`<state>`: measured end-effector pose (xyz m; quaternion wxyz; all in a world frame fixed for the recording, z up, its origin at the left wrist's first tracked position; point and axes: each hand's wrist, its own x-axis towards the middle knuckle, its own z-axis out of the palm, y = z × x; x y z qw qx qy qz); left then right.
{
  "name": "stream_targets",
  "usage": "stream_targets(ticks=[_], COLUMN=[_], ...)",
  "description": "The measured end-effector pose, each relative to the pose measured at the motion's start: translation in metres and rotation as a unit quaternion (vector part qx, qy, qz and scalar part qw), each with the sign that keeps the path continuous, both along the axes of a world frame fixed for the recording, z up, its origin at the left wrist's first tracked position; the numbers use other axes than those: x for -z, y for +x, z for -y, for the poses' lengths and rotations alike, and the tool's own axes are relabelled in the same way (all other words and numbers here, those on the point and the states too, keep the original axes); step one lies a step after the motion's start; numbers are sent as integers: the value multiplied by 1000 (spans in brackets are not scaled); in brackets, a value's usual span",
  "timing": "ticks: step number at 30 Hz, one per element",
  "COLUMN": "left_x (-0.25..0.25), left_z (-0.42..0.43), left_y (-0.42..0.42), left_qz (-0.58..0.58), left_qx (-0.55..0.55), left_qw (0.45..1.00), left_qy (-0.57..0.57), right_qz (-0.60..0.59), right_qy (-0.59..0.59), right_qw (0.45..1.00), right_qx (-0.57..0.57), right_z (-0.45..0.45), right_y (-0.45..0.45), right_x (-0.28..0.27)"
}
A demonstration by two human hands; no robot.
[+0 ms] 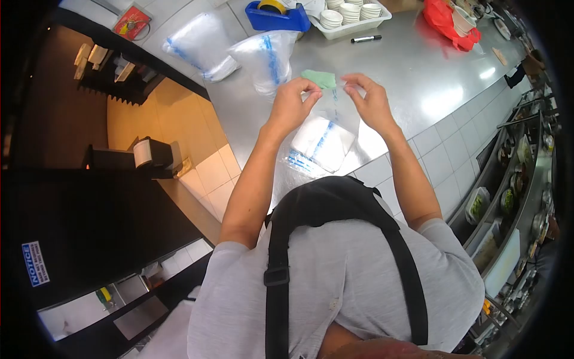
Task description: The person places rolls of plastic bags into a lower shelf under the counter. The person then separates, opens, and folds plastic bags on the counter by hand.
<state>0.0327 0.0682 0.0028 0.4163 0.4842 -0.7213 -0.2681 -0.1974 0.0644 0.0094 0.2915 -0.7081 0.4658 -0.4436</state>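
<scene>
A clear plastic bag (335, 107) with blue print lies over the steel table's front part, with a white folded stack (323, 143) in its lower part. My left hand (293, 103) pinches the bag's upper left edge between thumb and forefinger. On the other side, my right hand (372, 103) has thumb and fingertips close together at the upper right edge. The film between the fingertips is faint. A crumpled green piece (320, 78) rests just beyond my left fingertips. More clear film with blue print (305, 163) shows below the stack.
Two filled plastic bags, one at the left (203, 48) and one nearer (266, 60), lie beyond my left hand. Behind are a blue tape dispenser (278, 19), a white tray of small cups (359, 25), a black marker (366, 39) and a red bag (445, 24).
</scene>
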Motion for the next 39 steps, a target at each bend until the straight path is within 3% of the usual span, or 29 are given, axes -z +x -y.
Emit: stream_targets(ticks=[4,6,10,15,18,21,25,28,31,37,39], left_x=[-28,-45,-68,-76,-76,-61,-46,-74,-40,-24,-22], left_z=[9,11,10,-3,-13,-20,-31,-52,-45,-47,-48], left_y=[-6,-5,-1,1,12,26,28,16,32,47,50], left_qz=[-27,-31,-40,-191,-242,-248,-236,-473,-554,-568,-591], left_qx=[-11,-18,-31,-35,-33,-42,-1,21,145,15,41], left_qw=[999,999,999,981,969,964,971,866,812,805,785], left_qy=[-45,-18,5,7,39,85,47,163,114,171,183], right_qz=[39,37,59,189,181,300,377,400,371,428,434], right_qy=[16,49,7,100,147,120,231,324,373,301,301], right_qw=[999,997,994,969,960,925,862,810,787,766,759], right_qx=[-25,-44,-88,-128,-156,-197,-249,-282,-322,-374,-379], right_z=[23,34,43,39,38,31,25,24,31,31,32], right_y=[-10,-14,-8,9,12,30,41,46,53,68,72], right_x=[-30,-43,-67,-77,-73,-64,-56,-46,-31,-40,-38])
